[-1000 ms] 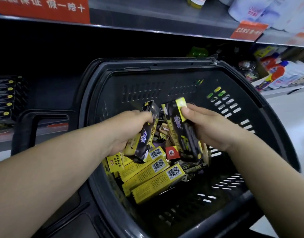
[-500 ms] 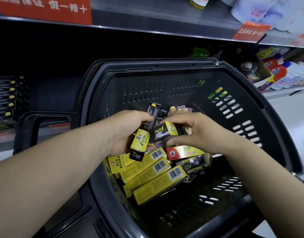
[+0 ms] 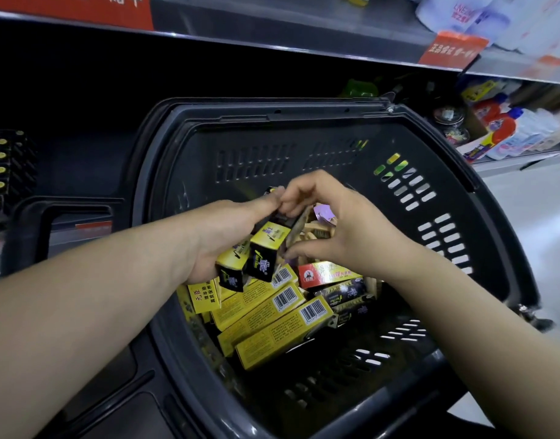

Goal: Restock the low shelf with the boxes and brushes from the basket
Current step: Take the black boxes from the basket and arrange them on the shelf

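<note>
While both hands work inside the basket [image 3: 481, 217], the left hand [image 3: 221, 236] holds two black-and-yellow boxes [image 3: 266, 253].
Nearest, three barcoded yellow boxes [image 3: 272, 318] lie loose; left fingers curl round the pair, the right hand [image 3: 354, 226] pinches a dark packet [image 3: 295, 229]; wooden brushes [image 3: 316, 231] sit behind, low shelf [image 3: 79, 239] beyond.

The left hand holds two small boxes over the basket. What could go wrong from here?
1. The left hand grips two black-and-yellow boxes at once; one may slip and fall back into the basket.
2. The right hand crowds the same boxes, just above the wooden brushes; withdrawing it could knock a box loose.
</note>
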`<action>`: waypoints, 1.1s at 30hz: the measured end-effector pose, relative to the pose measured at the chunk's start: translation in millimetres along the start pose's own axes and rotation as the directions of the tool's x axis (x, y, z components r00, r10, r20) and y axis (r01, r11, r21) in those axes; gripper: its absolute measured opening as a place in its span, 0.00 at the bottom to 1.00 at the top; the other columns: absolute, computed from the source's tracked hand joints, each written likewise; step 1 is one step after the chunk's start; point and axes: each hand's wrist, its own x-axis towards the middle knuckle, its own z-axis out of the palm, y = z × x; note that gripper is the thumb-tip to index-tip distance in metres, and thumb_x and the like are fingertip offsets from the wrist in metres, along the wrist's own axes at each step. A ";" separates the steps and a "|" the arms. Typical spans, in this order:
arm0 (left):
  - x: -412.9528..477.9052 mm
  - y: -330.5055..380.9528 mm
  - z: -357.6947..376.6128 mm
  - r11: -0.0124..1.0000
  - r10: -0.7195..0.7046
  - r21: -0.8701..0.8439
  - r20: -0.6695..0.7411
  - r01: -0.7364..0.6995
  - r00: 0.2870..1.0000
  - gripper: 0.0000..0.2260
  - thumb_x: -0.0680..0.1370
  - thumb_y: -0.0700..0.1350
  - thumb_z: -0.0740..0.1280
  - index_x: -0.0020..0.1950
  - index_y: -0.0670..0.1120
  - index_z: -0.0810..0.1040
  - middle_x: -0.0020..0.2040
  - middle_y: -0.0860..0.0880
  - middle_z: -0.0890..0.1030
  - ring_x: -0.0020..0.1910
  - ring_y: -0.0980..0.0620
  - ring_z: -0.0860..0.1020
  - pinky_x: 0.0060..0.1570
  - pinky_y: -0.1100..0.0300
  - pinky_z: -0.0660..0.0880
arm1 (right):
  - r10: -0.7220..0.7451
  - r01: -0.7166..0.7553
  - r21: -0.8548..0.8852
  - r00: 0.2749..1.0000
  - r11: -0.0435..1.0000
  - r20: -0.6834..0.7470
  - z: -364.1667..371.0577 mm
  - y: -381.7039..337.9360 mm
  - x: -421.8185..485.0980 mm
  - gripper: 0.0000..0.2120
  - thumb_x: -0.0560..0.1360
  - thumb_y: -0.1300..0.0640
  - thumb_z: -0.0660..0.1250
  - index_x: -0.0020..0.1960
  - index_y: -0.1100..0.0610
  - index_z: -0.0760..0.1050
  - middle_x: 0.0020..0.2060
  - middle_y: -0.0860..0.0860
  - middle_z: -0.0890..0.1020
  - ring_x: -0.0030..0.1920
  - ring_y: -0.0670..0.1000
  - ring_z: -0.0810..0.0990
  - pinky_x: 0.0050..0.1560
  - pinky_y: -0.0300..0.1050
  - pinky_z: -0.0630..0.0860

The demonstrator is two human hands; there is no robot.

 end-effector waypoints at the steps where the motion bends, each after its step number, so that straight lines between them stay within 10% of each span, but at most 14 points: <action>1: -1.3 0.4 -0.2 1.000 -0.002 0.027 0.026 0.001 1.000 0.23 0.67 0.60 0.70 0.49 0.41 0.82 0.43 0.40 0.85 0.41 0.42 0.83 0.48 0.46 0.78 | 0.007 -0.005 0.037 0.999 0.999 -0.040 0.7 4.3 -0.8 0.29 0.61 0.57 0.80 0.51 0.41 0.66 0.46 0.40 0.76 0.49 0.39 0.77 0.51 0.31 0.73; 6: -2.3 -0.8 0.4 0.994 0.044 0.097 -0.020 -0.042 0.999 0.16 0.69 0.44 0.74 0.55 0.41 0.78 0.47 0.40 0.84 0.46 0.42 0.83 0.51 0.44 0.79 | 0.285 -0.292 0.051 0.952 0.955 0.108 -2.2 66.2 0.5 0.21 0.65 0.46 0.75 0.51 0.50 0.69 0.44 0.46 0.76 0.44 0.45 0.76 0.47 0.42 0.74; 9: -2.2 -1.5 0.9 0.991 0.061 0.125 -0.080 -0.051 0.995 0.17 0.69 0.42 0.74 0.56 0.41 0.77 0.50 0.42 0.84 0.51 0.42 0.81 0.60 0.44 0.73 | 0.631 -0.356 -0.556 0.633 0.751 0.448 10.7 124.6 -10.2 0.18 0.75 0.51 0.68 0.63 0.52 0.70 0.58 0.50 0.76 0.57 0.52 0.75 0.56 0.46 0.71; 12: -0.7 -2.2 0.8 0.992 0.056 0.122 -0.080 -0.046 0.995 0.16 0.70 0.41 0.74 0.55 0.41 0.77 0.49 0.42 0.84 0.50 0.43 0.82 0.59 0.45 0.74 | 0.698 -0.172 -0.701 0.407 0.692 0.589 36.1 154.9 -23.9 0.25 0.75 0.60 0.66 0.71 0.52 0.65 0.68 0.52 0.70 0.66 0.55 0.70 0.65 0.50 0.69; 19: 4.9 -5.9 -2.9 0.990 0.051 0.140 -0.117 -0.035 0.992 0.18 0.68 0.44 0.76 0.55 0.41 0.77 0.53 0.42 0.82 0.56 0.41 0.78 0.63 0.44 0.70 | 0.653 -0.093 -0.701 0.465 0.707 0.597 69.4 161.0 -17.1 0.11 0.74 0.60 0.67 0.56 0.56 0.75 0.54 0.53 0.77 0.60 0.58 0.75 0.49 0.44 0.72; 24: 7.9 -5.1 -5.1 0.990 0.070 0.132 -0.181 -0.046 0.981 0.28 0.63 0.47 0.78 0.59 0.42 0.74 0.58 0.42 0.79 0.59 0.42 0.75 0.62 0.47 0.69 | 0.601 -0.279 -0.640 0.714 0.716 0.360 10.8 129.8 -2.8 0.17 0.67 0.52 0.75 0.49 0.52 0.72 0.48 0.47 0.75 0.52 0.50 0.75 0.48 0.44 0.72; 27: 7.4 -3.5 -5.4 0.993 0.073 0.103 -0.198 -0.054 0.978 0.32 0.60 0.47 0.79 0.61 0.41 0.73 0.57 0.41 0.79 0.58 0.41 0.76 0.62 0.45 0.70 | 0.524 -0.476 -0.329 0.848 0.816 0.074 -24.1 92.2 1.8 0.16 0.63 0.50 0.75 0.41 0.55 0.70 0.37 0.50 0.79 0.38 0.52 0.77 0.37 0.46 0.72; 33: 6.1 -1.0 -5.5 0.998 0.057 -0.007 -0.102 -0.058 0.993 0.21 0.66 0.40 0.76 0.57 0.40 0.76 0.43 0.41 0.85 0.40 0.43 0.84 0.44 0.49 0.80 | 0.591 -0.552 0.415 0.805 0.723 0.042 1.4 39.0 11.4 0.12 0.69 0.53 0.69 0.50 0.54 0.71 0.38 0.50 0.82 0.41 0.51 0.81 0.45 0.47 0.77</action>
